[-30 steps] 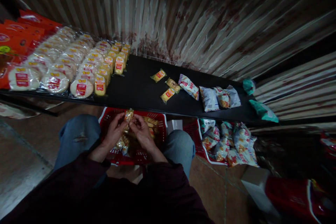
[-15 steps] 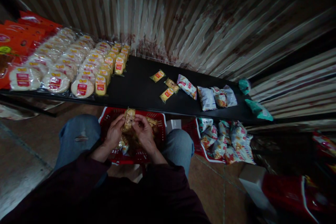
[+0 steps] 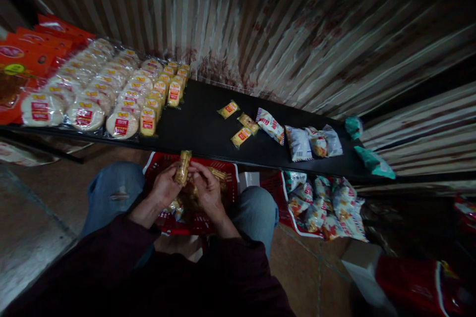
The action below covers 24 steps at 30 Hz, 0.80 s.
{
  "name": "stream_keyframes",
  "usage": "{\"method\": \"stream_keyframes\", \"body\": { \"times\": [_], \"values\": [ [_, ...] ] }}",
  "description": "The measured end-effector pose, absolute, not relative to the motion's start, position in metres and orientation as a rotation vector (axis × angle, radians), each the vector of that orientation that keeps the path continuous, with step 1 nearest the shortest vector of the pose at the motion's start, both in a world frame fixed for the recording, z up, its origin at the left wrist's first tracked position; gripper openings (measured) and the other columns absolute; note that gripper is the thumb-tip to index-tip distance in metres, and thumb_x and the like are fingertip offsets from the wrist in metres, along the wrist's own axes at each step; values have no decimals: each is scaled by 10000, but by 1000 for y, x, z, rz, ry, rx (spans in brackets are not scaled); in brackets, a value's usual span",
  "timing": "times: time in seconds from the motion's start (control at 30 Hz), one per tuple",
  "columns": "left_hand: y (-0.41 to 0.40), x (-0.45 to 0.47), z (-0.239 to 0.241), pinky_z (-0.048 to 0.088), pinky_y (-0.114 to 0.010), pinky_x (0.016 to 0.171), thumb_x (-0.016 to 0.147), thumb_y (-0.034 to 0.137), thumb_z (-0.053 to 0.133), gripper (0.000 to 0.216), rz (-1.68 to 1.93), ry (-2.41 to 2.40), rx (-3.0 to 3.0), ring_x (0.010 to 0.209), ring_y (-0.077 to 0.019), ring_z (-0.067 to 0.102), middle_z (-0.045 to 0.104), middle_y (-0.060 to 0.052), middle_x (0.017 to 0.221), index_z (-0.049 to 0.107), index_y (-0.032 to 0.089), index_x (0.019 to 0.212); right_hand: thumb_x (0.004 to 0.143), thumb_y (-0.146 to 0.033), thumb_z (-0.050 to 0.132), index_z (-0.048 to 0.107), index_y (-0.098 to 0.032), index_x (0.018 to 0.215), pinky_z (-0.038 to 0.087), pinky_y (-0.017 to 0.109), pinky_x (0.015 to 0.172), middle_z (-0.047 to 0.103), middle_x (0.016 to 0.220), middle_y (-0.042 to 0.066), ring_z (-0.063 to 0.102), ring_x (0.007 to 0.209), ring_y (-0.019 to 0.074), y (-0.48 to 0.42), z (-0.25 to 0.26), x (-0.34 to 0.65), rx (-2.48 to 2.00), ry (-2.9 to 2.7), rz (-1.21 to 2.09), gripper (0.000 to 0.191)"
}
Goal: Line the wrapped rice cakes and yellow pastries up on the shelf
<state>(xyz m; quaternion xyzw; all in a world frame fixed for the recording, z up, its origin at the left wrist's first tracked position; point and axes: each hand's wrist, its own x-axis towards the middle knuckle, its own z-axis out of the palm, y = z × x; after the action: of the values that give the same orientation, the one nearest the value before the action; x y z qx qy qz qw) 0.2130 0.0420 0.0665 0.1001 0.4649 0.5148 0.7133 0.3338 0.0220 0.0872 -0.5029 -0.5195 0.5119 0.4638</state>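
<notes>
Both my hands are over a red basket (image 3: 226,197) between my knees. My left hand (image 3: 165,189) and my right hand (image 3: 207,189) are closed on a small stack of yellow wrapped cakes (image 3: 182,167), held upright between them. More wrapped cakes (image 3: 217,174) lie in the basket under my hands. In front of me runs a black shelf (image 3: 197,124). Rows of the same yellow cakes (image 3: 148,121) and round flat packets (image 3: 85,115) are lined up on its left part.
Three loose yellow cakes (image 3: 240,136) and several white snack bags (image 3: 297,142) lie on the shelf's right half, with teal packets (image 3: 374,161) at its end. A second red basket of snack bags (image 3: 323,203) stands right of my knee. Orange packets (image 3: 22,57) lie far left. Corrugated metal wall behind.
My hands have gathered the cakes into a tighter upright stack and lifted it slightly. The view has shifted a little.
</notes>
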Motion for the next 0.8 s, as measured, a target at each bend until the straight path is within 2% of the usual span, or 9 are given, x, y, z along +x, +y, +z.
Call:
{"method": "stream_keyframes", "body": {
  "times": [0.17,0.27,0.57,0.8],
  "values": [
    [44,213,71,506,-292,684,706,198,558,171,1179,930,129,778,-184,661,697,-38,786,615,175,866,883,-338,512,622,-244,1115,469,333,889,654,1061,58,603,991,188,23,92,338,-1231,-1387,1177,274],
    [46,212,73,509,-292,753,688,201,631,195,1188,865,129,835,-177,660,697,-29,866,620,180,882,884,-313,503,606,-251,1131,477,322,846,634,1062,62,598,957,183,26,93,340,-1245,-1489,1053,274],
    [46,205,76,478,-318,865,685,335,708,322,1182,769,286,1016,-207,612,674,-43,1047,647,209,975,815,-314,578,510,-234,1183,458,358,909,607,1139,75,573,1045,216,29,91,340,-1326,-1561,855,383],
    [49,209,83,454,-278,844,650,401,735,437,1231,1028,412,968,-184,608,666,-20,989,598,221,1025,767,-298,628,523,-230,1135,466,327,886,625,1122,57,587,1022,206,34,96,332,-1369,-1620,874,389]
  ]
}}
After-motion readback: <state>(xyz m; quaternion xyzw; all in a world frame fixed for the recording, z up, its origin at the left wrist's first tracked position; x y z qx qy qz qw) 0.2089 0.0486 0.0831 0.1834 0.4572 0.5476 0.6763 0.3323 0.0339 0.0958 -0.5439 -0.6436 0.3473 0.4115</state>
